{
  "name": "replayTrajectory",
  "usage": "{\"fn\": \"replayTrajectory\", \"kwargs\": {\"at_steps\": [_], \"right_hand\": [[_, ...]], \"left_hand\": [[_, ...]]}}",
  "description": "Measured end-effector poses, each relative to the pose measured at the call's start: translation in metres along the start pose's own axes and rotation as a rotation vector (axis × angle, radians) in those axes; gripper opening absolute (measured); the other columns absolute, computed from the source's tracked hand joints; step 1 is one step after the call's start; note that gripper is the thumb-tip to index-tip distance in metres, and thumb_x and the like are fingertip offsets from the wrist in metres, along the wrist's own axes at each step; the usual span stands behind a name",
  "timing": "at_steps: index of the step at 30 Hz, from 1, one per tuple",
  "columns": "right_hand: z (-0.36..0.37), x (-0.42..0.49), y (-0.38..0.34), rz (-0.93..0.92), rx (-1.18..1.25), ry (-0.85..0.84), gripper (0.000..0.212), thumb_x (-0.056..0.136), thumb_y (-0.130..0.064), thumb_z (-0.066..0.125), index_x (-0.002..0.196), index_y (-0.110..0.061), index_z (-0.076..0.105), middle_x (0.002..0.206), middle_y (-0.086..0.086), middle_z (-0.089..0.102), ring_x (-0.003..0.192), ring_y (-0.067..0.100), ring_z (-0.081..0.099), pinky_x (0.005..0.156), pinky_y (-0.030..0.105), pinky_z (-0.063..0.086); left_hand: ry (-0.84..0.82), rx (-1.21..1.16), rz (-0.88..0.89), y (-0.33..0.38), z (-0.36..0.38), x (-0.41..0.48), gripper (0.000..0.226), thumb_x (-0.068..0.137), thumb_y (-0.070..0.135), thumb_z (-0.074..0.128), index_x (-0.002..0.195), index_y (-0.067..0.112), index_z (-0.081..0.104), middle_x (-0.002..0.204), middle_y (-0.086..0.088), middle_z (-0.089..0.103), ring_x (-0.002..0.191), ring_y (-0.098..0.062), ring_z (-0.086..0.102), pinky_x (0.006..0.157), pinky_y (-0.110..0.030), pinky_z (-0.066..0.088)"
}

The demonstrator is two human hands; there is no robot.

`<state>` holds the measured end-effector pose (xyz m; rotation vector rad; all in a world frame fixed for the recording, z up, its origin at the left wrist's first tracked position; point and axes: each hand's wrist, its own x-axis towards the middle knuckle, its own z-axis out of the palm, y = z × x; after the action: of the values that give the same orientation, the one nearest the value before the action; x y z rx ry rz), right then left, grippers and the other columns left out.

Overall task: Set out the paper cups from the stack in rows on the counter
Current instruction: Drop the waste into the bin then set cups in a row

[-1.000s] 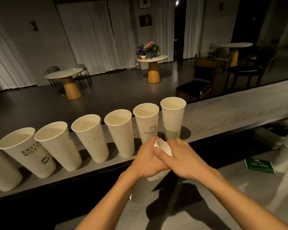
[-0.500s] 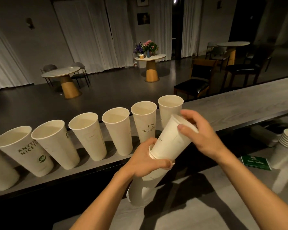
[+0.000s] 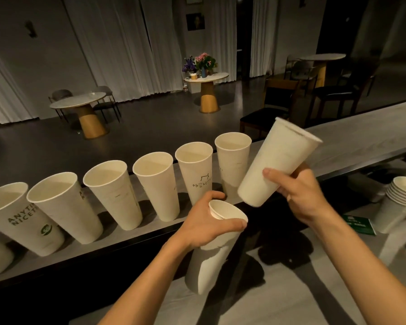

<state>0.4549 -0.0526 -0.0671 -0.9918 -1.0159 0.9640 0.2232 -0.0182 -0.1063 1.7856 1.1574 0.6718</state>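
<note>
1. Whereas half a second earlier the top cup was only part-drawn from the stack, it is now fully clear. The right hand (image 3: 300,195) grips the freed cup (image 3: 277,165) round its lower body, tilted, rim up and away, in the air over the counter's front edge.
2. The left hand (image 3: 209,221) is curled round the top of the remaining stack (image 3: 211,252), whose base appears to rest on the lower worktop (image 3: 279,301).
3. Judgement: separation is done and only placing remains. Bare counter (image 3: 361,137) lies right of the last cup in the row (image 3: 232,160).
4. Seven row cups are visible and upright, the leftmost cut off by the frame.
5. A second stack (image 3: 401,198) and a green card (image 3: 359,222) sit at the worktop's right end, well apart. Nothing blocks the free spot, though the tilted base could knock the last cup.
</note>
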Motion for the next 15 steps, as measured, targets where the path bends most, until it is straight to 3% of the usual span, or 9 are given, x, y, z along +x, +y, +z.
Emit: {"fn": "replayTrajectory", "kwargs": {"at_steps": [4,9,15], "right_hand": [[-0.018,0.036,0.006,-0.063,-0.291,0.155,0.077,0.068,-0.024,0.092,0.134,-0.023,0.054,0.123,-0.003,0.068,0.115,0.014,0.066,0.099,0.046,0.056],[-0.026,0.071,0.034,0.008,-0.562,0.172,0.084,0.069,-0.026,0.092,0.138,-0.026,0.043,0.129,-0.004,0.059,0.122,0.018,0.058,0.102,0.049,0.051],[-0.033,0.088,0.056,0.089,-0.625,0.164,0.083,0.070,-0.027,0.092,0.139,-0.024,0.046,0.135,0.001,0.060,0.128,0.024,0.057,0.102,0.050,0.051]], "left_hand": [[-0.012,0.019,-0.037,-0.005,0.000,0.005,0.096,0.060,0.060,0.093,0.139,0.036,0.045,0.132,0.017,0.050,0.121,-0.010,0.052,0.093,-0.023,0.049],[-0.040,0.030,-0.040,-0.004,0.004,0.009,0.084,0.066,0.049,0.096,0.131,0.030,0.047,0.124,0.012,0.056,0.115,-0.011,0.057,0.090,-0.026,0.055],[-0.027,0.024,-0.021,-0.009,0.004,0.012,0.079,0.066,0.045,0.097,0.128,0.031,0.051,0.122,0.012,0.059,0.114,-0.010,0.059,0.086,-0.023,0.054]]}}
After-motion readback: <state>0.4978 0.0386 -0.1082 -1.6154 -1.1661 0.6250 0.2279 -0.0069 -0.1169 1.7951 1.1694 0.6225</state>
